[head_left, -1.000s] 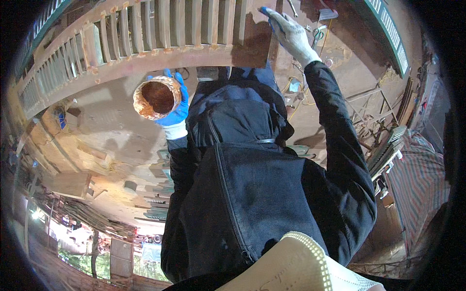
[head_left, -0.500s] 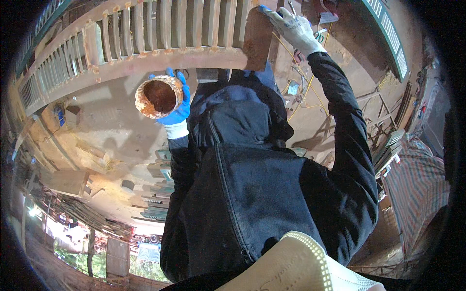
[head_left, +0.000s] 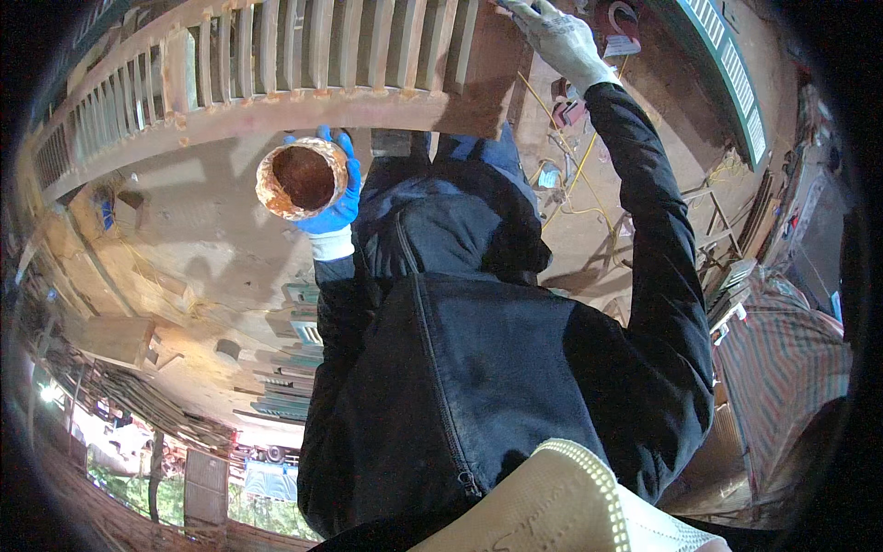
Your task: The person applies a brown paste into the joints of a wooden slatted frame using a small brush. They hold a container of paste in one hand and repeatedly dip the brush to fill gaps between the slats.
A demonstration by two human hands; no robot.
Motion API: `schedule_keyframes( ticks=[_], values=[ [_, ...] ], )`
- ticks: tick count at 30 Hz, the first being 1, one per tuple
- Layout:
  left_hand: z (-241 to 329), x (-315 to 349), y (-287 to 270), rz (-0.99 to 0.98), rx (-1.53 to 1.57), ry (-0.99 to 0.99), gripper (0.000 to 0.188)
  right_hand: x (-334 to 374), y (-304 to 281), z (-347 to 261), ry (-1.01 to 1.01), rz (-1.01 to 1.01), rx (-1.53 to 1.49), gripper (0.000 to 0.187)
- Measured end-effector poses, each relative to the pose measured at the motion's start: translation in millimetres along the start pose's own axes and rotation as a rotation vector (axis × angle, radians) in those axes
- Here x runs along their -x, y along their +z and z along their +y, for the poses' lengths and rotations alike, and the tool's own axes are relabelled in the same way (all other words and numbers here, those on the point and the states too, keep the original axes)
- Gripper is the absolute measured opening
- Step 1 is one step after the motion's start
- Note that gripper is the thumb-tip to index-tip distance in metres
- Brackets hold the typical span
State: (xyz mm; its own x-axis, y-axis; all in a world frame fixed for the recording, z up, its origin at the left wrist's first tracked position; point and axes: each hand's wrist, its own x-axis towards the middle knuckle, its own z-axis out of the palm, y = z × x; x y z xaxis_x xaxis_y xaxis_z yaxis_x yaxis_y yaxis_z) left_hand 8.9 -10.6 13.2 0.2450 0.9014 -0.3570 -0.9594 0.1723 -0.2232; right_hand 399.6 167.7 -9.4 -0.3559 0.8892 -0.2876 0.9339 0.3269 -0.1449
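A round open tub (head_left: 303,179), rust-brown inside with a crusted, pale-smeared rim, is gripped in my left hand (head_left: 340,204). That hand wears a blue-and-white glove, its fingers wrapped round the tub's far and right side. Just beyond the tub stretches a long slatted wooden panel (head_left: 285,118) with a broad, darker brown end. Over that end reaches my gloved right hand (head_left: 563,46), fingers bent together near the picture's top edge. Whatever it grips is hidden or cut off there.
A green louvred panel (head_left: 722,69) stands at the far right. A yellow cord (head_left: 581,166) and small litter lie on the floor to the right. Stacked slatted pieces (head_left: 285,405) are at the near left, with a striped sheet (head_left: 782,368) at the right.
My right hand has moved slightly farther up toward the top edge; the thin stick seen in its fingers before no longer shows. The tub stays in my left hand, a little farther up.
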Motion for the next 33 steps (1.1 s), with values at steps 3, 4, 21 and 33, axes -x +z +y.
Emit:
schedule_keyframes(
  ticks=[3,4,21,33],
  values=[
    [-1.8,-0.9,2.1,-0.017,0.009,0.014,0.057,11.7,19.1,4.9,-0.095,0.093,0.137,0.039],
    [0.1,-0.4,0.8,-0.034,0.004,0.017,0.057,14.1,24.5,8.4,-0.085,0.104,0.085,0.040],
    [5.7,1.7,-3.8,-0.056,0.040,0.037,0.056,14.8,-17.1,-6.4,0.064,0.112,-0.248,0.036],
    [9.8,3.4,-4.3,-0.051,0.073,0.000,0.055,21.2,28.8,-1.0,0.109,0.168,0.051,0.041]
  ],
)
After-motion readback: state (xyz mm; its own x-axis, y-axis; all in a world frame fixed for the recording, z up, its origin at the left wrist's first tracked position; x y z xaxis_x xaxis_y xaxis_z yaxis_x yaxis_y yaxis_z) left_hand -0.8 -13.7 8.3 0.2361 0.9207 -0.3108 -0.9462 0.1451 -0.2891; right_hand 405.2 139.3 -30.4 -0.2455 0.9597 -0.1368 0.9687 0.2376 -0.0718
